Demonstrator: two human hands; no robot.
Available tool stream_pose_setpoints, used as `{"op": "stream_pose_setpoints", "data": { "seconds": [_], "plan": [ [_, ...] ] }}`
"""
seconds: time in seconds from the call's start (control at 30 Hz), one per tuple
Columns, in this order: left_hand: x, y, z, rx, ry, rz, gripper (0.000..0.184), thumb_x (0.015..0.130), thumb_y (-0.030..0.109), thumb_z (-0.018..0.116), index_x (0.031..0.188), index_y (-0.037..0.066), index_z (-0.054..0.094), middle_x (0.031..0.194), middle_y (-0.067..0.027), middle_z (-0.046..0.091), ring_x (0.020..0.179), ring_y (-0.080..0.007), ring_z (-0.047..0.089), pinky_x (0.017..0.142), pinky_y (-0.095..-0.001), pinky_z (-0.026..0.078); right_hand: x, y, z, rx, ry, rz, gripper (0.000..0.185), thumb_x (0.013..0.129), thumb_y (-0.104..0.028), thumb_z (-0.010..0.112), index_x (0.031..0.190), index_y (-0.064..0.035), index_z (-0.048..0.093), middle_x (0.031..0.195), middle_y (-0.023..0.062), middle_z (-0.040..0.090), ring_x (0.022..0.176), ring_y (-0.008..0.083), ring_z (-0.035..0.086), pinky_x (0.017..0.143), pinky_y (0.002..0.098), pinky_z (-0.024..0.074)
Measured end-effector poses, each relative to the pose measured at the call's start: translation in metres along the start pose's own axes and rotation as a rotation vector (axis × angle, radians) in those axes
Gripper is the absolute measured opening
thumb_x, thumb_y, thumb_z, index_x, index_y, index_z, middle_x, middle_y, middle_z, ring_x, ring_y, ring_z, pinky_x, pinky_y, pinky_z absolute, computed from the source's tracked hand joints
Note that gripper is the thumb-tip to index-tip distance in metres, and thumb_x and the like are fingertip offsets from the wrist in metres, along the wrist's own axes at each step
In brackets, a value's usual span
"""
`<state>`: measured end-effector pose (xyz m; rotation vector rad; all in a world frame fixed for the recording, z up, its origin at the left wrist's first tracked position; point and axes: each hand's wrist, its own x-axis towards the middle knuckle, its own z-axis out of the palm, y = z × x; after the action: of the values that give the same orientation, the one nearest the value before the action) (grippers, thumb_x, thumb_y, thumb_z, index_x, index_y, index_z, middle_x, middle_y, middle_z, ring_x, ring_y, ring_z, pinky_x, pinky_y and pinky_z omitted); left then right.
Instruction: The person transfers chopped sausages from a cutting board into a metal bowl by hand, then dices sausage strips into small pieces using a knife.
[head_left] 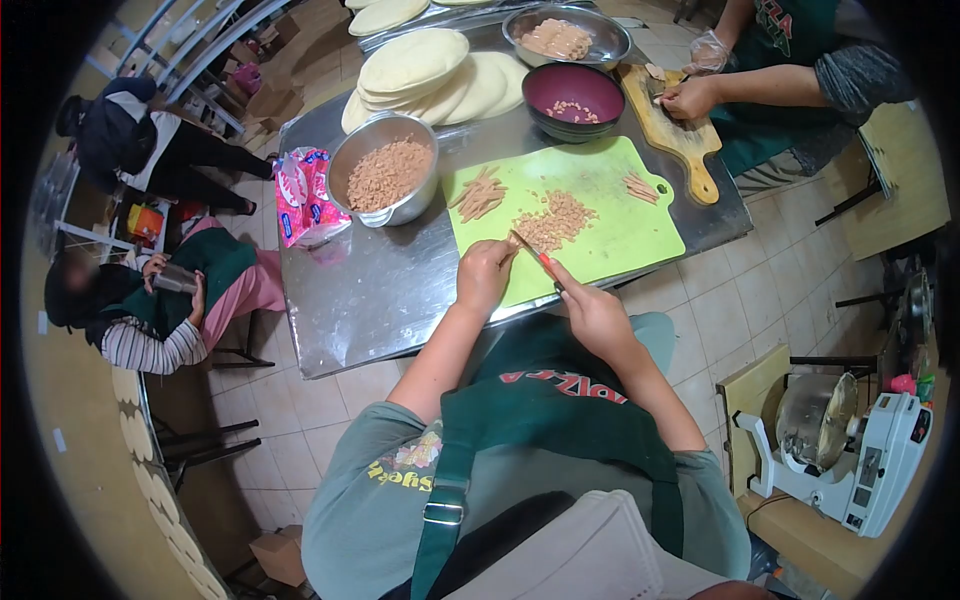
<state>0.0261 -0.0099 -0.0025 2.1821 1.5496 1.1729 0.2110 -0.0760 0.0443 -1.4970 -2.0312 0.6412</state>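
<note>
My right hand (600, 318) is closed around the handle of a small knife (545, 262) with a red part on its handle. Its blade rests by the fingertips of my left hand (485, 275), which pinches pale pink sausage strips, mostly hidden by the fingers. Both hands are over the near edge of a bright green cutting board (630, 230). Just beyond the blade lies a heap of diced sausage (560, 220). Uncut sausage strips (480, 193) are piled at the board's left, with a few more strips (640, 187) at its right.
A metal pot (430, 180) of diced pieces and a pink packet (305, 200) stand left on the steel table (340, 320). Flatbreads (415, 62), a purple bowl (570, 92) and a metal bowl (612, 45) sit behind. A co-worker's hands work over a wooden board (690, 155).
</note>
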Motion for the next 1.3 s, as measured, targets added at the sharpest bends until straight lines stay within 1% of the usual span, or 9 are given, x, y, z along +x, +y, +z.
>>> {"op": "stream_pose_setpoints", "data": {
  "seconds": [0.17, 0.57, 0.9, 0.97, 1.0, 1.07, 1.17, 1.23, 1.3],
  "plan": [
    [-0.001, 0.002, -0.002, -0.01, 0.01, 0.001, 0.007, 0.072, 0.006, 0.068, 0.079, 0.004, 0.068, 0.075, -0.0134, 0.065, 0.07, -0.0291, 0.062, 0.065, -0.0361, 0.049, 0.007, -0.003, 0.005, -0.105, -0.099, 0.043, 0.051, 0.087, -0.013, 0.048, 0.136, -0.0217, 0.039, 0.063, 0.0215, 0.057, 0.06, 0.0385, 0.058, 0.058, 0.0468, 0.0454],
    [-0.001, 0.001, 0.0, -0.005, 0.033, 0.006, 0.008, 0.071, 0.004, 0.068, 0.08, 0.003, 0.067, 0.076, -0.013, 0.065, 0.073, -0.0292, 0.062, 0.067, -0.0363, 0.049, 0.024, 0.002, 0.013, -0.088, -0.245, 0.086, 0.052, 0.088, -0.013, 0.044, 0.138, -0.0219, 0.033, 0.067, 0.0229, 0.059, 0.063, 0.0395, 0.059, 0.061, 0.0472, 0.0465],
    [-0.001, -0.005, 0.0, -0.031, 0.051, -0.021, 0.007, 0.072, 0.006, 0.068, 0.076, 0.002, 0.067, 0.074, -0.0141, 0.064, 0.07, -0.0305, 0.061, 0.066, -0.0367, 0.049, -0.015, -0.004, 0.001, -0.114, -0.156, 0.119, 0.051, 0.085, -0.013, 0.048, 0.135, -0.021, 0.039, 0.063, 0.0193, 0.058, 0.059, 0.0376, 0.058, 0.058, 0.047, 0.0459],
    [-0.001, -0.005, 0.001, -0.038, 0.056, -0.021, 0.006, 0.072, 0.006, 0.068, 0.076, 0.002, 0.066, 0.074, -0.0141, 0.064, 0.07, -0.0306, 0.061, 0.066, -0.037, 0.049, -0.019, -0.003, -0.002, -0.099, -0.085, 0.059, 0.05, 0.084, -0.012, 0.049, 0.133, -0.0192, 0.043, 0.062, 0.0189, 0.057, 0.056, 0.0367, 0.056, 0.056, 0.0466, 0.0448],
    [-0.002, -0.004, 0.001, -0.042, 0.06, -0.023, 0.006, 0.072, 0.006, 0.068, 0.075, 0.002, 0.066, 0.073, -0.0142, 0.064, 0.07, -0.0307, 0.061, 0.065, -0.0374, 0.048, -0.018, -0.003, -0.002, -0.108, -0.094, 0.06, 0.05, 0.084, -0.012, 0.049, 0.133, -0.0192, 0.043, 0.062, 0.0189, 0.057, 0.056, 0.0367, 0.056, 0.056, 0.0466, 0.0448],
    [-0.002, -0.004, 0.0, -0.042, 0.065, -0.018, 0.006, 0.072, 0.005, 0.068, 0.075, 0.002, 0.065, 0.073, -0.0143, 0.063, 0.07, -0.031, 0.06, 0.065, -0.0377, 0.048, -0.016, -0.005, -0.003, -0.1, -0.001, 0.002, 0.049, 0.084, -0.01, 0.049, 0.132, -0.0181, 0.045, 0.06, 0.0183, 0.055, 0.055, 0.0355, 0.055, 0.054, 0.0456, 0.0437],
    [-0.003, -0.003, 0.002, -0.034, 0.078, -0.016, 0.005, 0.072, 0.004, 0.067, 0.075, 0.002, 0.064, 0.072, -0.0146, 0.062, 0.07, -0.0315, 0.06, 0.065, -0.0383, 0.048, -0.009, -0.006, 0.005, -0.095, 0.057, -0.072, 0.05, 0.084, -0.01, 0.049, 0.133, -0.0184, 0.044, 0.058, 0.0179, 0.054, 0.053, 0.035, 0.054, 0.052, 0.0452, 0.0429],
    [-0.004, -0.004, 0.003, -0.031, 0.088, -0.028, 0.004, 0.072, 0.004, 0.067, 0.075, 0.002, 0.064, 0.072, -0.0147, 0.062, 0.071, -0.0316, 0.059, 0.065, -0.0385, 0.048, -0.005, -0.009, 0.007, -0.122, 0.02, -0.078, 0.051, 0.084, -0.01, 0.049, 0.133, -0.0188, 0.044, 0.058, 0.0178, 0.053, 0.052, 0.035, 0.054, 0.051, 0.0454, 0.043],
    [-0.005, -0.004, 0.003, 0.003, 0.037, -0.03, 0.004, 0.072, 0.003, 0.066, 0.075, 0.002, 0.064, 0.073, -0.0144, 0.062, 0.071, -0.0317, 0.059, 0.066, -0.0386, 0.048, -0.002, -0.009, 0.009, -0.143, -0.012, -0.088, 0.051, 0.084, -0.01, 0.049, 0.133, -0.0192, 0.044, 0.058, 0.0177, 0.053, 0.052, 0.0351, 0.054, 0.051, 0.0456, 0.0432]
  ]
}}
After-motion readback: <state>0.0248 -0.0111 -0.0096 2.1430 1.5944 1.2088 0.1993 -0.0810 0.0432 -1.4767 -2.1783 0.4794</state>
